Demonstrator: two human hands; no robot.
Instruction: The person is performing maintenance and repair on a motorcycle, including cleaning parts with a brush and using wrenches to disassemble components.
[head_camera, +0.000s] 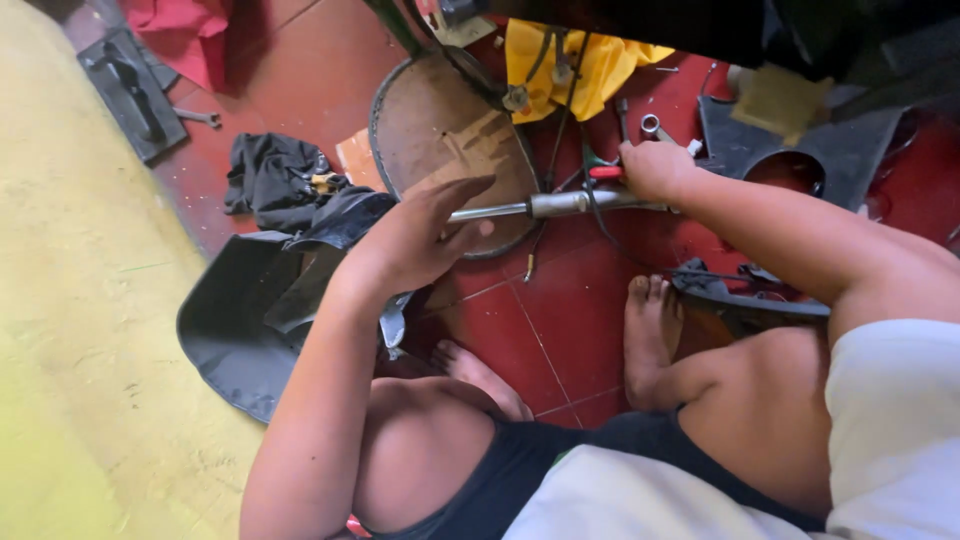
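Bare knees and a pale shirt fill the bottom of the head view, with two bare feet planted on the red tiled floor (570, 300) at centre.

Above them, the left hand (420, 240) hangs flat with fingers spread and loose, gripping nothing; its fingertips hover just beside the near end of a grey metal shaft (545, 206) that lies across the middle of the frame. The right hand (655, 168), upper right of centre, is clenched around a red-handled tool (605, 172) pressed at the far part of that shaft, where dark cables (590, 215) cross it.

Behind the shaft, a round brown metal disc (440, 135) rests on the floor at upper centre, and a yellow cloth (590, 65) hangs over parts at the top. A black plastic fairing panel (240, 320) lies at left, partly on the yellow painted strip (70, 300), with a crumpled black cloth (270, 175) above it and a wrench (198, 117) towards the upper left. A red cloth (185, 35) sits in the top left corner.

Judging by the grip, the step in hand looks like working a fastening or cable at the shaft with the tool. A sensible next move would call for the free hand to close on the shaft's near end and steady it.
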